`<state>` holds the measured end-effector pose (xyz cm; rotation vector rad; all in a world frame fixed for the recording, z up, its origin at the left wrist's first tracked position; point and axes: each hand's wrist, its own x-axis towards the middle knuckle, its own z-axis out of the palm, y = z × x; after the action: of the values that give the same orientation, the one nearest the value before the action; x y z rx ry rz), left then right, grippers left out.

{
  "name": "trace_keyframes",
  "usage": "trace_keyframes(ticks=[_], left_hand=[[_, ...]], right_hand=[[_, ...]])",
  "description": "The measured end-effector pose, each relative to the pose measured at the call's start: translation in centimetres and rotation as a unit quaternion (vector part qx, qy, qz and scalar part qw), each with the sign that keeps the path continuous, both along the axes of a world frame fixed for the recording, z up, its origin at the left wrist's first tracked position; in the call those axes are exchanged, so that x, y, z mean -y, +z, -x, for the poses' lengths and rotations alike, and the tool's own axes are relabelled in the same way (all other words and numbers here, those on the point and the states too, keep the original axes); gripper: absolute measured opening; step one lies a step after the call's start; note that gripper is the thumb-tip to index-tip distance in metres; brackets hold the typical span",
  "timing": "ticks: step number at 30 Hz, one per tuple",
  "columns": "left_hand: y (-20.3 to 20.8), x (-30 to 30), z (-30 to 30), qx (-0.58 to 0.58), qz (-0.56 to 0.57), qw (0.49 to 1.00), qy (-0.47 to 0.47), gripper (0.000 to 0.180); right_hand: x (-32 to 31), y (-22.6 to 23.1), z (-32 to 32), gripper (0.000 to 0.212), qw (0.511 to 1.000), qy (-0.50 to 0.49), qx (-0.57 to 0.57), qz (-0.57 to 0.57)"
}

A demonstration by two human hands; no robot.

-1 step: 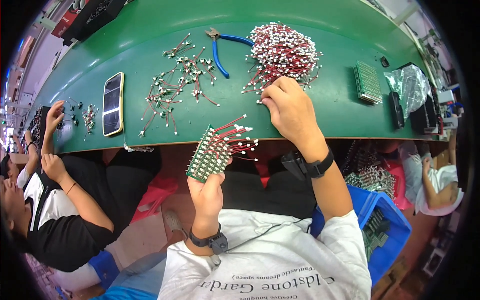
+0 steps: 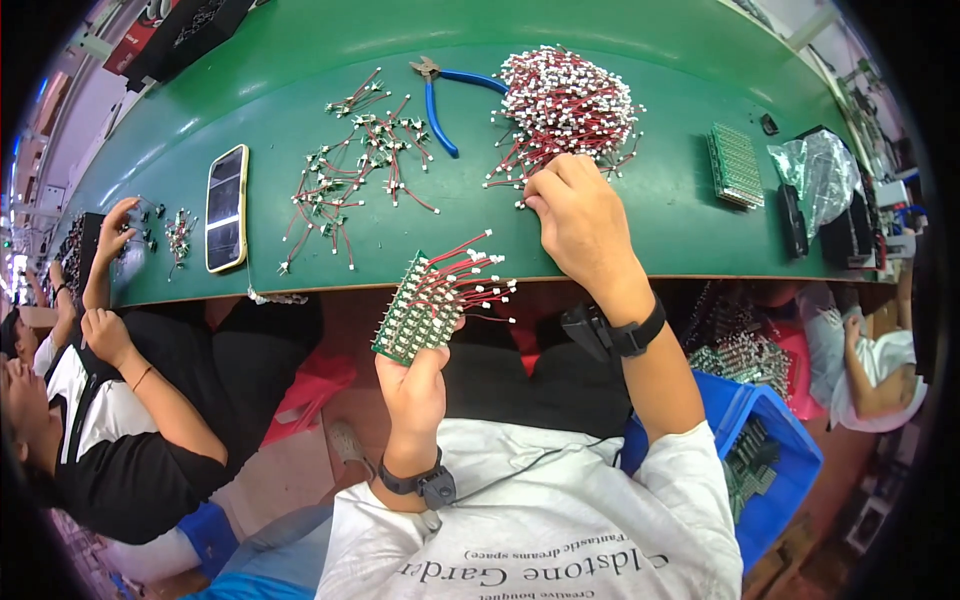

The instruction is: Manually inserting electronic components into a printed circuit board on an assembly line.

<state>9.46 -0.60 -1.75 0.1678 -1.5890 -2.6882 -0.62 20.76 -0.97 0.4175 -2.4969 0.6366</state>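
Observation:
My left hand grips a green circuit board panel by its lower end, tilted in front of the table edge. Rows of small white sockets cover the panel, and several red wires with white plugs stick out from its upper right side. At the near edge of a heap of red connector wires, my right hand is closed in a pinch. A small white plug shows at its fingertips; the rest of that wire is hidden by the hand.
Blue-handled cutting pliers lie left of the heap, beside scattered small wired boards. A phone lies farther left. Stacked green panels and a plastic bag are at right. A blue crate stands below; a co-worker sits left.

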Motion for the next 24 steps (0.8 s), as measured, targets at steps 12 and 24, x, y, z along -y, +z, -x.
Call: trace_keyframes(ticks=[12, 24], left_hand=[[1.1, -0.2, 0.3, 0.039, -0.104, 0.994, -0.009, 0.063], [-0.6, -2.2, -0.9, -0.018, 0.023, 0.999, -0.022, 0.053]], right_hand=[[-0.5, 3.5, -1.4, 0.013, 0.932, 0.125, 0.057, 0.334], [4.5, 2.4, -8.4, 0.013, 0.937, 0.141, 0.087, 0.306]])
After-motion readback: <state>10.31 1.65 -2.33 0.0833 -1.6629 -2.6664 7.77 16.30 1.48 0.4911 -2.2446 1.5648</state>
